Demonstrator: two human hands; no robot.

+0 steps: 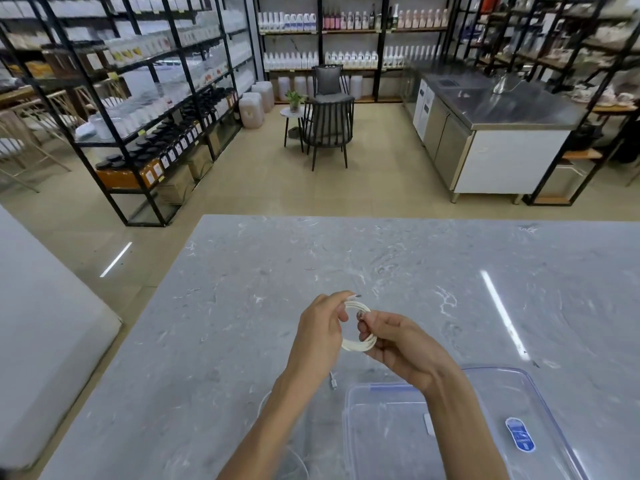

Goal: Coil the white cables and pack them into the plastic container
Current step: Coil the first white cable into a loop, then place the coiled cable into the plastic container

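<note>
A white cable wound into a small round coil point(352, 346) of several turns is held upright above the worktop point(242, 306). The left hand point(322, 327) pinches its top left, where a plug end sticks out. The right hand point(401, 355) grips its right side. A second cable point(333, 380) lies loose on the worktop, near and left of the coil. The container point(348, 410), clear plastic with a blue clip, sits open to that cable's right.

Grey marbled table point(381, 258) in foreground. Black shelving racks point(149, 98) left, stocked with jars and bottles. Two dark chairs point(327, 126) beside small round side table point(291, 114) with potted plant point(295, 98). Steel counter point(502, 109) right.
</note>
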